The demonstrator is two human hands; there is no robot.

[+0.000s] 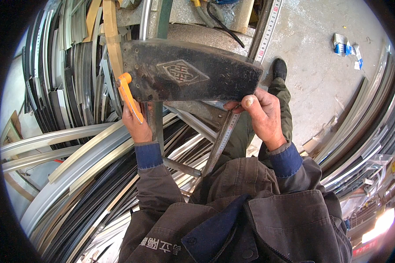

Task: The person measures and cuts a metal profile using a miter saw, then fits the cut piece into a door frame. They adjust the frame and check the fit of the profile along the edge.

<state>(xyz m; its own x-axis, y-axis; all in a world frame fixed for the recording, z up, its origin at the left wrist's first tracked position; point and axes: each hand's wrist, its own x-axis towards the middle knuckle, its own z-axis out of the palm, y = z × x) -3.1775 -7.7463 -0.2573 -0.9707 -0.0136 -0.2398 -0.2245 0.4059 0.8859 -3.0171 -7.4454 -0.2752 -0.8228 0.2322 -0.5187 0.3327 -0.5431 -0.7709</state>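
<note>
Both hands at a dark cover beside an orange lever

We see the right hand (264,118) grasping the lower right corner of a dark cover (224,76), its thumb pressed on the front face and its other fingers curled at the lower edge. The left hand (138,128) is bent just behind and below an orange lever (126,94) at the cover's left end; we cannot tell what its fingers close on, since the lever hides part of them.

The cover lies crosswise between the two hands, its long face turned up toward us, scuffed and dusty, with a raised diamond emblem (183,72) left of its middle. Beneath it we find a measuring strip (266,35) set along a metal rail, coming out above and below the cover's right part. A green bar (163,19) runs up behind the cover's left half, and a black cable (226,27) bends above its upper edge.

Closer to us are the brown jacket (289,219) with its blue cuffs (286,163), and a black shoe (279,69) stands on the grey floor (311,61). Farther out, we see long metal profiles (77,74) bundled at the left, more strips (103,184) at the lower left, another stack (362,125) at the right, and crumpled blue and white packaging (347,48) on the floor
</note>
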